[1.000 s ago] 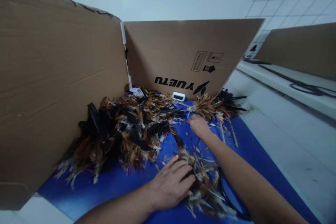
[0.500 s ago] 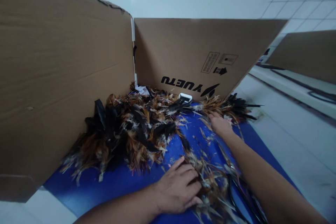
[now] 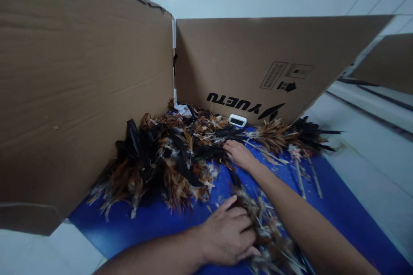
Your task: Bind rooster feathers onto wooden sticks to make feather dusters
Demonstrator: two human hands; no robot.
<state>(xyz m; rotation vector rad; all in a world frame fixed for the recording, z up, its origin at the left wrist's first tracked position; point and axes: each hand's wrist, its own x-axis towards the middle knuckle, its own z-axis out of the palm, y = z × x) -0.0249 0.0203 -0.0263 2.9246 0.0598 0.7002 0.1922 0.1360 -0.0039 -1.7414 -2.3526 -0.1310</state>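
My left hand (image 3: pixel 227 234) lies low in the middle, its fingers bent over a bunch of brown and pale feathers (image 3: pixel 269 236) on the blue mat (image 3: pixel 190 223), thumb stretched out. Further up, my right hand (image 3: pixel 240 154) is at the right edge of a large heap of brown and black feathers (image 3: pixel 180 167). Its fingers are bent together at the end of a black feather (image 3: pixel 208 151); the fingertips are partly hidden. Part of the bunch lies under my right forearm.
Two cardboard panels (image 3: pixel 135 64) (image 3: pixel 226 51) meet in a corner behind the heap. A small white device with a dark display (image 3: pixel 237 120) stands by the back panel. More brown and black feathers (image 3: pixel 274 135) lie to its right, with loose quills (image 3: pixel 300 180) on the mat.
My right hand has moved left from the feathers on the right to the edge of the big heap. My left hand stays on its bunch. The view has shifted slightly.
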